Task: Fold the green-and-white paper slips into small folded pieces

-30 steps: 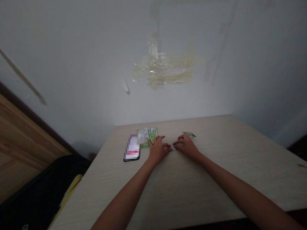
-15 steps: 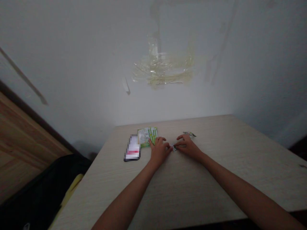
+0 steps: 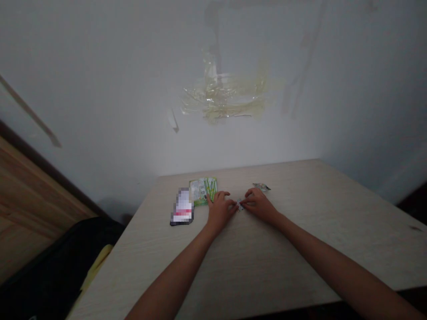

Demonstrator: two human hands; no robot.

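Above the table, my left hand (image 3: 220, 210) and my right hand (image 3: 260, 204) meet at a tiny whitish patterned piece (image 3: 239, 205), too small to name. Thumb and forefinger of each hand pinch at it from opposite sides. My left hand's other fingers fan out, their tips near the lower right edge of a green-and-white printed packet (image 3: 199, 189). Just beyond my right hand lies a small crumpled wrapper (image 3: 262, 186), green and dark in places. The fingertips partly cover the small piece.
A phone (image 3: 183, 209) with a blurred-out screen lies left of the packet. The pale wooden table (image 3: 283, 275) meets a wall (image 3: 133, 89) patched with clear tape (image 3: 227, 100). Dark cloth and a yellow strip (image 3: 96, 266) are beside the table's left edge.
The view has shifted slightly, so the table things appear a little further left. Both hands stay at the small piece, with only a slight movement of the right fingers.
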